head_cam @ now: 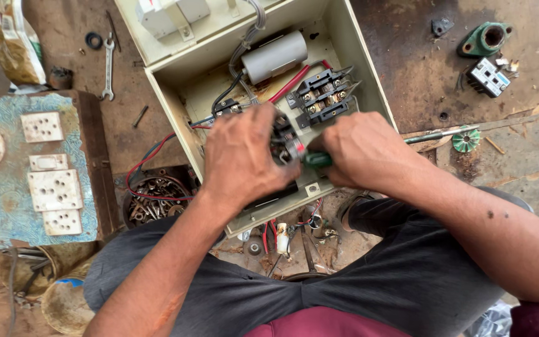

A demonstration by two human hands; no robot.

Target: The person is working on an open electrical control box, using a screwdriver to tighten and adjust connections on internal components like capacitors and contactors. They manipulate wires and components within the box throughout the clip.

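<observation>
left hand (244,156) steadies black switch (284,145) | right hand (363,153) grips green-handled screwdriver (317,160) (inside box (357,62))

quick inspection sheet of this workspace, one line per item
surface: stained brown workbench, scratched and dusty.
job's things: open cream metal enclosure with a grey cylinder and black terminal blocks inside.
clutter: spanner, green flanged casting, small finned block, tub of screws and bolts.
grippers: left hand on a small black component in the box; right hand grips a green-handled screwdriver beside it.
cables: red and black wires run from the box to the tub; grey and black wires lead to the cylinder.
surroundings: patterned board with white switch plates at left.
</observation>
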